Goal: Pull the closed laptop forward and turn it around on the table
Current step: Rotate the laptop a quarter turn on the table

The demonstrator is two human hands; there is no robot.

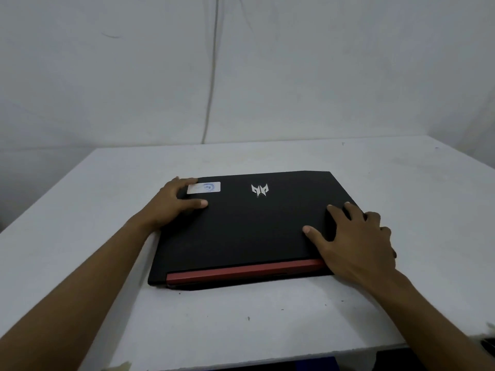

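1. Two hands are on the closed laptop (249, 226), which lies flat on the white bench (80, 210), roughly central, with its red hinge strip (241, 271) facing the person and its lid logo (259, 189) toward the far side.
2. Left hand (176, 202): wrapped over the far-left corner, thumb flat on the lid, fingers curled past the left edge beside a pale sticker (203, 187). It appears to grip that corner, though the fingertips under the edge are hidden.
3. Right hand (353, 236): spread open and pressed palm-down across the near-right part of the lid and its right edge. It clasps nothing; it bears down rather than pinches.
4. Judged stage: the slide or turn is in hand. The laptop sits slightly skewed to the bench edge; ample bare bench lies between it and the near edge.
5. Advice for the step:
   - Keep the base flat on the bench throughout; slide, do not lift one corner.
   - Press lightly, so the lid does not flex and the feet glide.
   - For the turn, draw one hand toward the body while the other pushes away, pivoting about the centre.
   - Re-seat the hands partway rather than crossing the wrists.
6. Risk: the near bench edge is the limit; stop the pull well short of it.
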